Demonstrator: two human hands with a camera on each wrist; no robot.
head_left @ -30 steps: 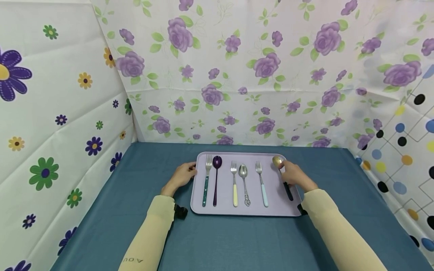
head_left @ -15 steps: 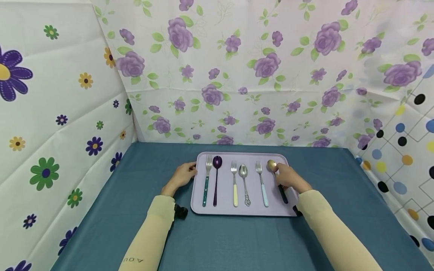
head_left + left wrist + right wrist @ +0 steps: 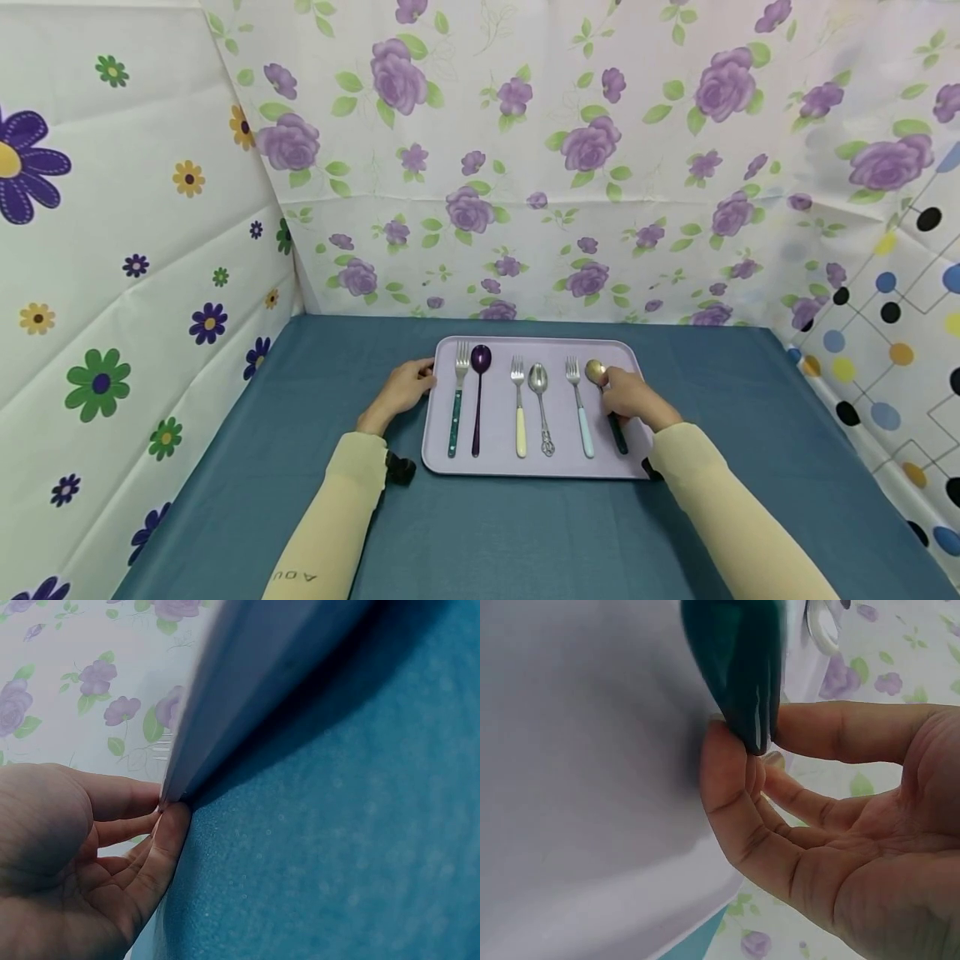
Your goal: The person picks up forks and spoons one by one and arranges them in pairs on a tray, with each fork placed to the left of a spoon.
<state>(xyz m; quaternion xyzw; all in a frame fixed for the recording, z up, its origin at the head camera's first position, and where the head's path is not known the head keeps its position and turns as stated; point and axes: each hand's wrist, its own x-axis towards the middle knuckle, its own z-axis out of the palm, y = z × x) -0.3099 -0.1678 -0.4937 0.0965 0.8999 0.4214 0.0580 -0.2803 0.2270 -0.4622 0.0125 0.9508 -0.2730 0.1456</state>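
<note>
A spoon with a gold bowl and dark green handle (image 3: 618, 434) slants at the right side of the pale lilac tray (image 3: 555, 468). My right hand (image 3: 632, 395) pinches it near the neck, covering its middle; the glossy handle (image 3: 739, 667) shows close up in the right wrist view. My left hand (image 3: 400, 388) holds the tray's left rim between thumb and fingers, as the left wrist view shows. Left of the gold spoon lies a light-blue-handled fork (image 3: 580, 408). Farther left are an ornate silver spoon (image 3: 538, 380) and a yellow-handled fork (image 3: 520, 417).
Near the tray's left end lie a green-handled fork (image 3: 456, 408) and a purple spoon (image 3: 480, 360), side by side. The tray rests on a blue-green tablecloth (image 3: 525, 533). Patterned sheets (image 3: 525, 167) stand behind and at both sides.
My right hand has moved left with the gold-and-green spoon, bringing it nearer the light-blue-handled fork. My left hand has stayed at the tray's rim.
</note>
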